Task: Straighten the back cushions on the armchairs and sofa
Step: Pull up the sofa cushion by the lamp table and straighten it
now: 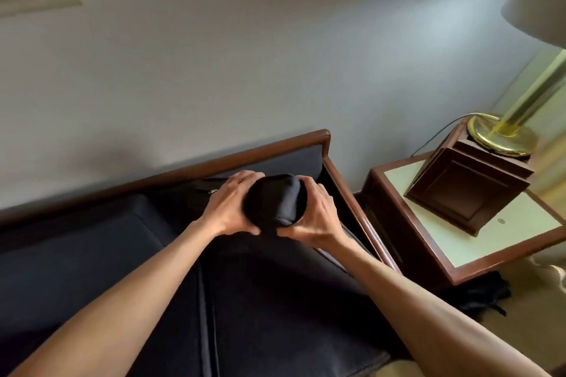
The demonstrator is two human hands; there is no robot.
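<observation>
The person's left hand [230, 204] and right hand [315, 214] clasp the top edge of a dark back cushion [272, 202] from either side, fingers curled over it and thumbs pressed in at its near face, so the fabric bunches into a rounded lump between the two palms. The cushion stands at the right end of the dark sofa [92, 254], close under the wooden top rail [171, 173] that runs behind the grip and the wooden arm [352, 202] just right of the right hand. Just left of the left hand's fingers a small pale tag or zip pull [213, 191] shows on the fabric; it is too blurred to read. Below the hands lie the seat cushions [275, 300]. Well right of the grip, a side table [477, 251] carries a dark wooden box [468, 190] and a brass lamp [502, 135].
</observation>
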